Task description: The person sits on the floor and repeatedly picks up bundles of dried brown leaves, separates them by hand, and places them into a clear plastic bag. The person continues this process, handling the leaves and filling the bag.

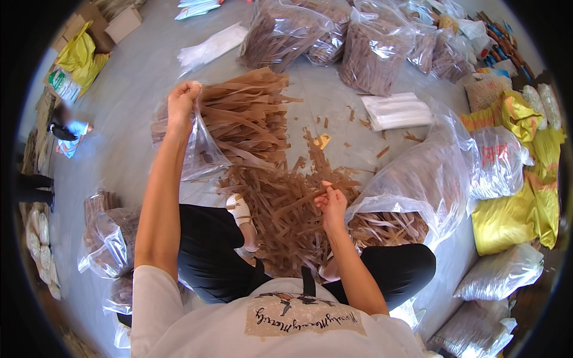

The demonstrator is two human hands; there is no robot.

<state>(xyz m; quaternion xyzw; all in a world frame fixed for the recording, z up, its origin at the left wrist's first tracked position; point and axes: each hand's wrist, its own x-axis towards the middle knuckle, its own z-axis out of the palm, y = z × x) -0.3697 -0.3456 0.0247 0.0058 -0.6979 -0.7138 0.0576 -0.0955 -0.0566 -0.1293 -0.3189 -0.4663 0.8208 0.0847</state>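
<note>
My left hand (182,102) grips the edge of a clear plastic bag (203,150). Flat brown strips (246,116) lie in a thick bundle, partly in or under that bag; which of the two I cannot tell. Lower down, my right hand (332,208) pinches a brown strip (297,203) above a loose heap of tangled strips (291,232) between my feet. To the right of that hand a large clear bag (403,179) lies on its side, its mouth towards me, with more strips (389,227) inside.
Full clear bags of strips (371,58) stand beyond the bundle. Folded plastic sheets (396,111) and scraps lie on the grey floor (130,89). Yellow sacks (506,219) and stuffed clear bags line the right side. At far left are a small person (69,134) and another person's legs (38,188).
</note>
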